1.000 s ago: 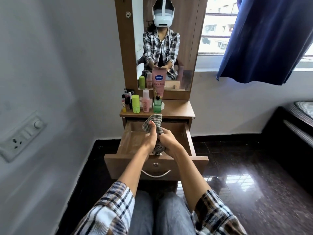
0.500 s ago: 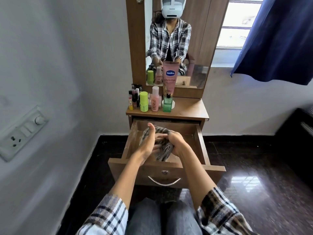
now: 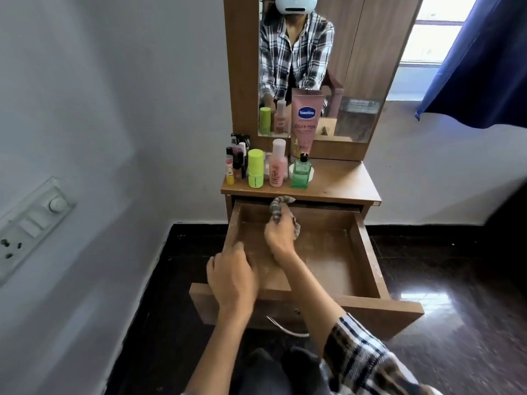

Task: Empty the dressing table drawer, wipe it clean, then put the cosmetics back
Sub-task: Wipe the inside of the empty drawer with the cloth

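Below the mirror and the tabletop, the drawer point(image 3: 368, 252) stands pulled fully out, its floor bare wood with a pale, dusty look, most of all toward the right and the near corners. The cosmetics point(image 3: 265, 169) stand crowded on the left half of the tabletop, well clear of the work. The left hand point(image 3: 232, 276) rests open on the near left wall, fingers spread with nothing in them, likely steadying the drawer. The right hand point(image 3: 278, 233) is closed on the checked cloth point(image 3: 276, 208), pressing it at the far left of the floor, with one end of the cloth trailing up against the back wall. To do the wiping well, I would sweep in long strokes from the back wall toward the front, pushing the cloth firmly into each corner. The right half lies open and free to move across; the tabletop lip overhangs the rear edge, so knuckles should stay low there
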